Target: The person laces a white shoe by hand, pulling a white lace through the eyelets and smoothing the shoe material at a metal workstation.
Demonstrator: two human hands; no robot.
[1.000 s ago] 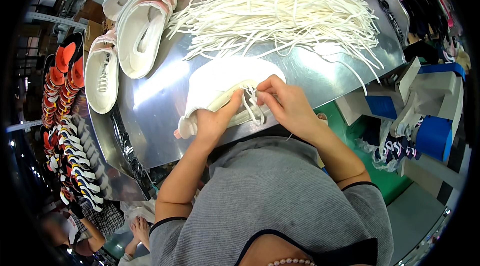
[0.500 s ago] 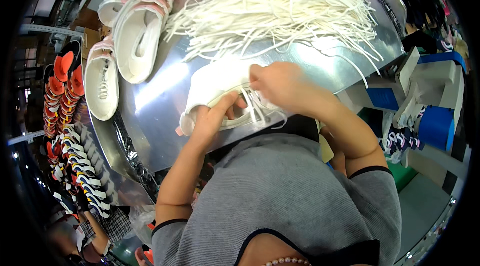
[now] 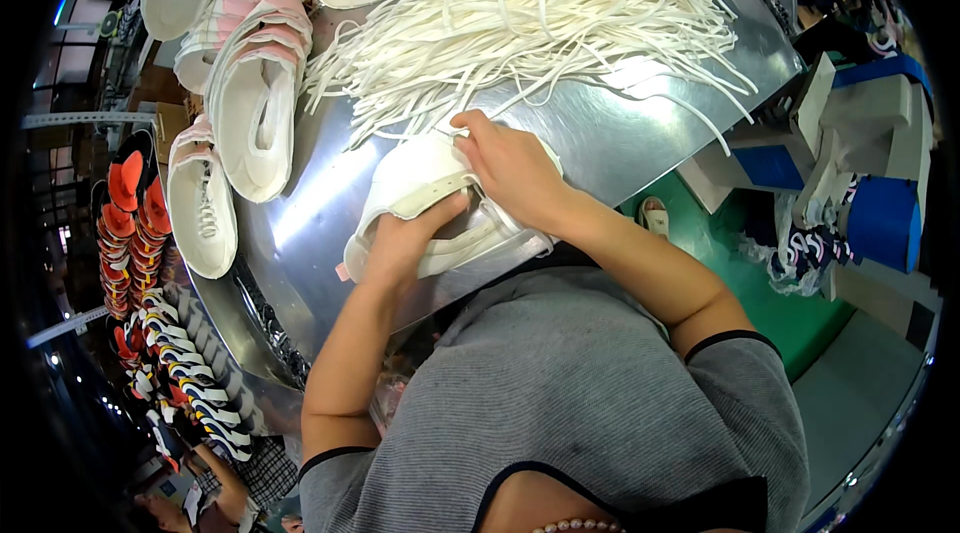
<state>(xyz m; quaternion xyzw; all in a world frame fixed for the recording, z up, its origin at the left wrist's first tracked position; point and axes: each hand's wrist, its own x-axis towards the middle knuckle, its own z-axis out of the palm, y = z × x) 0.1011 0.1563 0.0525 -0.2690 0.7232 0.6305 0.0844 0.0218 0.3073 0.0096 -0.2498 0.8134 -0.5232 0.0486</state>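
A white shoe upper (image 3: 400, 173) lies at the near edge of the metal table, tilted so its opening faces me. My left hand (image 3: 410, 238) reaches into that opening and grips the upper, thumb along the eyelet edge, its other fingers hidden inside. Over the front of the upper, my right hand (image 3: 510, 168) is bent with its fingertips drawn together at the far side; whatever they pinch is too small to make out. Just beyond lies a big bundle of white shoelaces (image 3: 540, 23), close to the right fingertips.
White and pink shoe uppers (image 3: 255, 123) are stacked at the left of the metal table (image 3: 640, 128), a laced one (image 3: 203, 203) nearest. Further left stand rows of orange and navy shoe parts (image 3: 190, 363) and a co-worker (image 3: 215, 493). Blue-and-grey equipment (image 3: 875, 223) stands right.
My right hand has moved left and across to the far side of the upper. The white lace loops seen near the eyelets are now mostly hidden. My left hand remains in the opening.
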